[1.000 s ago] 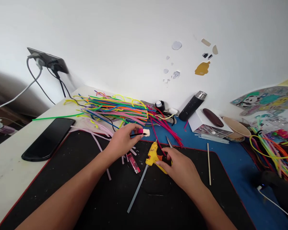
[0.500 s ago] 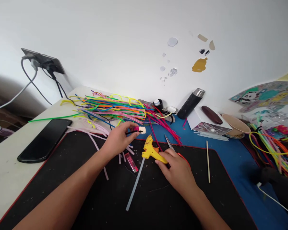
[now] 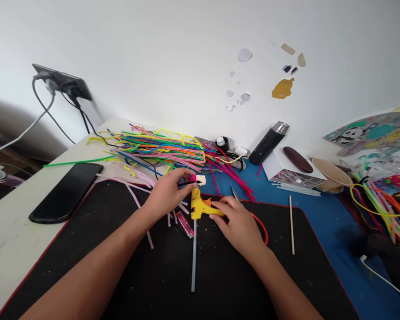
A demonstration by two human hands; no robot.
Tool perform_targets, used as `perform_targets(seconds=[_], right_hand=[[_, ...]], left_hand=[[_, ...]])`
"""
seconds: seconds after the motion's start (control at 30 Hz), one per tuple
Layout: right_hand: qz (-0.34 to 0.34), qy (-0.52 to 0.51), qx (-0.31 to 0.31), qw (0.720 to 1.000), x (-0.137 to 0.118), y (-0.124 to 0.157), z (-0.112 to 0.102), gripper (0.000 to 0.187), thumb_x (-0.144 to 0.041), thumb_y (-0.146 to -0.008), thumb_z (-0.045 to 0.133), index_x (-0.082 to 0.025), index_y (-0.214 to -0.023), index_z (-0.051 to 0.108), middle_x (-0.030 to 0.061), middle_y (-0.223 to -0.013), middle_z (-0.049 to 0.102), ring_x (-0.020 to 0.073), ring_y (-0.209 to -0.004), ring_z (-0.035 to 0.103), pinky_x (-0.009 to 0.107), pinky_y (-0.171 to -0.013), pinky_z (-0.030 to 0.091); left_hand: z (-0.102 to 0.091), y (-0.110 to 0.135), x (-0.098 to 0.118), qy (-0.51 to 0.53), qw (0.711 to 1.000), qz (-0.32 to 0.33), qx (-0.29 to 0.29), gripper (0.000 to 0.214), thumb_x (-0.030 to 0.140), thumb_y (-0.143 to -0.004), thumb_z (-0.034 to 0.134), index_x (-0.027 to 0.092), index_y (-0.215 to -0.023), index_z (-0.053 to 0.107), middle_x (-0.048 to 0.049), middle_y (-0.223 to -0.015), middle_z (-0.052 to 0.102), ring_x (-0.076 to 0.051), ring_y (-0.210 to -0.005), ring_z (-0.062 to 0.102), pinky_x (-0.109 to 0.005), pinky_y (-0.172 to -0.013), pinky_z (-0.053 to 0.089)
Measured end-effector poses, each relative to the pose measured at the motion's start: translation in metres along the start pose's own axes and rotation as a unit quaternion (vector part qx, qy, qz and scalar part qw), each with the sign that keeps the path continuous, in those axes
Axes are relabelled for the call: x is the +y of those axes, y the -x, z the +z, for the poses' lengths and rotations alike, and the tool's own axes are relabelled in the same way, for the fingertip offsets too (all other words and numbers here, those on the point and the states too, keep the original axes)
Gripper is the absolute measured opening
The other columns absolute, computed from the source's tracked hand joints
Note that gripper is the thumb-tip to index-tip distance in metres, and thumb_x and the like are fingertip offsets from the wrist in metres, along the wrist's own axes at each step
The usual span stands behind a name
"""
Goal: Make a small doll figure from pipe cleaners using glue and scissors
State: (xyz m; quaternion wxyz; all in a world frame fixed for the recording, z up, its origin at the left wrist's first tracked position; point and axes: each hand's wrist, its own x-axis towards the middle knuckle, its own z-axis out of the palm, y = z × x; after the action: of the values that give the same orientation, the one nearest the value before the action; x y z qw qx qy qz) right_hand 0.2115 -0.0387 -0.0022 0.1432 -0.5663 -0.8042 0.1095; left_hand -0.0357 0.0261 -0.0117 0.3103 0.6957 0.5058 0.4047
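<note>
My left hand [image 3: 169, 192] is closed in a pinch on a small fuzzy pink-and-white piece [image 3: 200, 179], with a black strip lying along it at the fingertips. My right hand [image 3: 238, 224] is wrapped round the handle of a yellow hot glue gun [image 3: 197, 205]. The gun's nozzle points up, just below the piece; whether it touches cannot be made out. A long translucent glue stick [image 3: 194, 258] sticks out of its rear. Scissors [image 3: 264, 229] with red handles lie partly hidden behind my right hand. A pink lighter-like object [image 3: 185, 224] rests left of the gun.
A heap of coloured pipe cleaners [image 3: 160, 149] lies along the wall. A phone [image 3: 66, 193] is at the left, a wooden stick [image 3: 291, 224] on the black mat [image 3: 146, 284] at the right. Behind stand a dark flask [image 3: 268, 143], a white box [image 3: 286, 171] and a bowl [image 3: 331, 172].
The glue gun has turned and shifted left, so its nozzle is now beneath the pink-and-white piece. Its glue stick has swung nearly vertical in view. My left hand keeps its pinch.
</note>
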Motion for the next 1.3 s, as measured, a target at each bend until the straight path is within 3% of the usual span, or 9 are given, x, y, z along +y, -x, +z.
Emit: perform_targets(seconds=[0.13,0.23,0.33,0.47,0.63,0.73,0.87,1.03,1.3], right_hand=[[0.026,-0.051,0.065,0.996,-0.015,0.012,-0.009,0.024,-0.037,-0.104,0.060,-0.024,-0.110,0.078,0.0092,-0.106,0.075,0.0242,-0.095,0.074,0.034,-0.083,0.056],[0.000,-0.092,-0.004,0.996,-0.036,0.021,-0.006,0.022,-0.039,-0.104,0.062,-0.025,-0.099,0.078,0.0049,-0.090,0.078,0.0200,-0.081,0.075,0.029,-0.075,0.054],[-0.028,-0.029,-0.080,0.996,-0.055,0.020,0.005,0.014,-0.034,-0.103,0.067,-0.025,-0.106,0.077,0.0031,-0.096,0.081,0.0215,-0.087,0.078,0.029,-0.075,0.052],[-0.008,0.072,-0.158,0.985,-0.074,0.007,0.016,0.016,-0.030,-0.104,0.064,-0.022,-0.113,0.074,0.0058,-0.098,0.083,0.0252,-0.085,0.080,0.030,-0.068,0.049],[0.009,0.143,-0.213,0.967,-0.094,-0.007,0.012,0.019,-0.030,-0.103,0.063,-0.015,-0.111,0.072,0.0123,-0.093,0.083,0.0282,-0.083,0.080,0.031,-0.063,0.046],[0.020,0.130,-0.206,0.970,-0.096,-0.008,0.011,0.018,-0.032,-0.100,0.066,-0.018,-0.109,0.072,0.0100,-0.089,0.083,0.0284,-0.082,0.080,0.031,-0.061,0.042],[0.036,0.063,-0.154,0.985,-0.084,-0.001,0.015,0.012,-0.034,-0.097,0.069,-0.025,-0.105,0.072,-0.0005,-0.074,0.078,0.0220,-0.071,0.076,0.030,-0.058,0.033],[0.051,-0.005,-0.141,0.989,-0.078,0.006,0.014,0.010,-0.035,-0.096,0.072,-0.026,-0.098,0.072,-0.0056,-0.063,0.070,0.0157,-0.060,0.068,0.027,-0.056,0.029],[-0.034,0.026,-0.159,0.986,-0.120,-0.027,0.027,0.024,-0.046,-0.098,0.069,-0.023,-0.103,0.074,0.0042,-0.083,0.082,0.0266,-0.077,0.079,0.031,-0.065,0.045]], left_hand=[[0.001,0.000,-0.001,0.011,1.000,0.002,0.008,0.027,0.041,-0.093,0.066,0.022,-0.112,0.071,-0.0054,-0.100,0.073,-0.023,-0.092,0.068,-0.034,-0.078,0.052],[0.001,-0.001,-0.002,0.014,1.000,0.007,0.011,0.026,0.041,-0.093,0.067,0.022,-0.111,0.071,-0.0051,-0.100,0.073,-0.023,-0.092,0.068,-0.033,-0.078,0.053],[0.001,0.000,-0.001,0.004,1.000,0.004,0.007,0.026,0.041,-0.092,0.067,0.022,-0.110,0.071,-0.0048,-0.099,0.073,-0.023,-0.093,0.067,-0.035,-0.082,0.052],[0.000,0.000,0.002,0.013,1.000,0.005,0.009,0.027,0.041,-0.092,0.066,0.022,-0.111,0.071,-0.0051,-0.099,0.073,-0.023,-0.092,0.068,-0.036,-0.082,0.052],[-0.002,0.000,0.004,0.013,1.000,0.007,0.002,0.025,0.038,-0.092,0.066,0.023,-0.111,0.070,-0.0050,-0.099,0.074,-0.023,-0.091,0.069,-0.035,-0.080,0.052],[-0.003,0.000,0.004,0.011,1.000,0.008,0.006,0.025,0.038,-0.092,0.067,0.023,-0.111,0.070,-0.0045,-0.097,0.074,-0.023,-0.091,0.068,-0.034,-0.078,0.052],[-0.007,0.000,0.005,0.018,1.000,0.009,0.016,0.025,0.038,-0.093,0.066,0.024,-0.113,0.070,-0.0038,-0.097,0.072,-0.022,-0.090,0.068,-0.034,-0.078,0.051],[-0.015,0.001,0.016,0.047,0.999,0.006,0.020,0.024,0.038,-0.094,0.067,0.024,-0.112,0.071,-0.0022,-0.097,0.072,-0.019,-0.083,0.066,-0.031,-0.073,0.049],[-0.044,0.008,0.041,0.118,0.987,0.018,0.104,0.028,0.041,-0.091,0.076,0.023,-0.112,0.074,-0.0006,-0.093,0.072,-0.015,-0.075,0.062,-0.025,-0.064,0.047]])
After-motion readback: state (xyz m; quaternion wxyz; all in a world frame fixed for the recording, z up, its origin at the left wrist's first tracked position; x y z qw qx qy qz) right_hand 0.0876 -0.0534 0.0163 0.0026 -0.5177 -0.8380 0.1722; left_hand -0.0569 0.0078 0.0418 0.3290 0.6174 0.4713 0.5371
